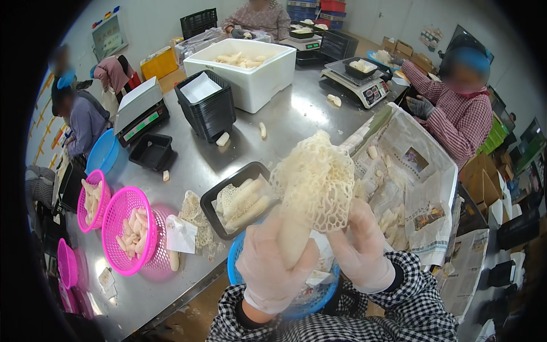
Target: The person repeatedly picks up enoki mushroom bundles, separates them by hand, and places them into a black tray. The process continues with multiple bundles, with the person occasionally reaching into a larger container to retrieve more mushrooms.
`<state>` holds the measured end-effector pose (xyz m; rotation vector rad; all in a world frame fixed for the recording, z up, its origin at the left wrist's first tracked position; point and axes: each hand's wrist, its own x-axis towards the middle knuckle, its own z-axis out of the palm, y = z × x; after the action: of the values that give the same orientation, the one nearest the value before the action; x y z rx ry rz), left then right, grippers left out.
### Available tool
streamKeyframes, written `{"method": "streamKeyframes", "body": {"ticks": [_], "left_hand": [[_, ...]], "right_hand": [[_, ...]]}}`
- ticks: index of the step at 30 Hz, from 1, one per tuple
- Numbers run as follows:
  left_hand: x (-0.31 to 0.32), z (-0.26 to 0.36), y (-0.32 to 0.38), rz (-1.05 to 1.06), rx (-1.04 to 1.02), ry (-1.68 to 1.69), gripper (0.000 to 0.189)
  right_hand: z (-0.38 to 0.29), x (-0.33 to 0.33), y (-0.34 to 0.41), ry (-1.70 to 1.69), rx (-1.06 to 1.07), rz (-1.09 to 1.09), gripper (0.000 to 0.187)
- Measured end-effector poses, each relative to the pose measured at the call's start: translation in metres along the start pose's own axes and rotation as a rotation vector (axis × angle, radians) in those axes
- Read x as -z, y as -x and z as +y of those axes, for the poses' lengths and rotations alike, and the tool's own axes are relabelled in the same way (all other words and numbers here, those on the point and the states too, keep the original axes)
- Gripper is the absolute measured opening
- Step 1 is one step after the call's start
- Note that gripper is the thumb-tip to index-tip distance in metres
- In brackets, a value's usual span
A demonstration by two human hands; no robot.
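Note:
A pale bamboo mushroom point(295, 231) with a wide lacy net skirt point(320, 179) is held up in front of me. My left hand point(273, 256), in a clear plastic glove, grips its thick stem. With fingertips at the skirt's lower right edge, my gloved right hand point(361, 248) pinches the netting. Left of the mushroom, a black plastic tray point(208, 203) holds several mushroom stems and some netting. Below my hands is a blue plastic basket point(237, 273) containing scraps, partly hidden by them. To the right, a newspaper-lined box point(442, 171) holds more mushrooms and loose pieces.
Pink baskets point(149, 252) with stems stand left on the steel table point(286, 124). Beyond are stacked black trays point(207, 113), a white foam box point(265, 87) and digital scales point(367, 92). A co-worker in a checked top point(461, 124) is at the right; others work farther back.

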<state>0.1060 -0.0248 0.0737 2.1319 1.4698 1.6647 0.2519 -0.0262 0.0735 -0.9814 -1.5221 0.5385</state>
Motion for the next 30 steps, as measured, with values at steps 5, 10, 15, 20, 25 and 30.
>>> {"method": "streamKeyframes", "body": {"ticks": [5,10,15,20,25,30], "left_hand": [[0.01,0.008,-0.001,-0.072,0.083,0.027,0.055],[0.017,0.013,-0.004,-0.218,0.258,0.267,0.054],[0.027,0.018,-0.008,-0.338,0.326,0.323,0.056],[0.033,0.017,-0.011,-0.424,0.324,0.346,0.056],[0.034,0.019,-0.017,-0.497,0.331,0.388,0.052],[0.033,0.021,-0.018,-0.518,0.36,0.385,0.048]], "right_hand": [[-0.013,0.014,-0.027,0.439,0.34,-0.083,0.028],[-0.036,0.022,-0.042,0.524,0.398,-0.196,0.025],[-0.046,0.028,-0.046,0.599,0.487,-0.315,0.03],[-0.048,0.037,-0.054,0.619,0.599,-0.422,0.032],[-0.043,0.038,-0.057,0.68,0.589,-0.361,0.026],[-0.03,0.036,-0.06,0.581,0.449,-0.196,0.025]]}}
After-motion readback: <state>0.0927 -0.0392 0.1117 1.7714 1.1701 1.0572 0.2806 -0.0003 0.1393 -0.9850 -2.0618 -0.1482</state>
